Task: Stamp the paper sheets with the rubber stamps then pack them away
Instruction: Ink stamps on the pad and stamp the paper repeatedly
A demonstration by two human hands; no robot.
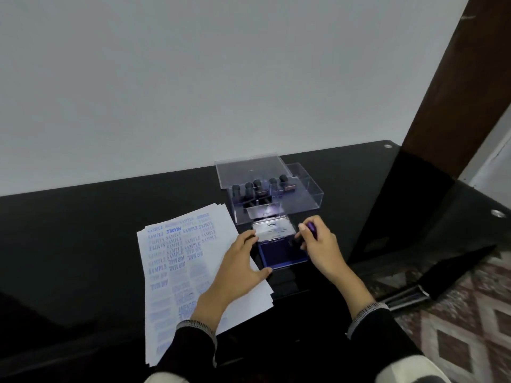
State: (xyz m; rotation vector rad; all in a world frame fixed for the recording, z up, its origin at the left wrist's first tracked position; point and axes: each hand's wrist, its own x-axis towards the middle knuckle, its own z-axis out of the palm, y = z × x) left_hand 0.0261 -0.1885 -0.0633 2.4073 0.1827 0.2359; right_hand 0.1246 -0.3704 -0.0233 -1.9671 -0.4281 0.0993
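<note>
Blue-stamped white paper sheets (190, 261), black table (83, 230)

A room in a home or a small office is shown. A shiny black counter (83, 230) is set against a plain white wall (193, 78). Stamped paper sheets (182, 261) and a clear box (276, 194) of rubber stamps (249, 189) are laid on it. A patterned rug (470, 327) is seen on the floor, beside a dark wooden post (448, 87).
</note>
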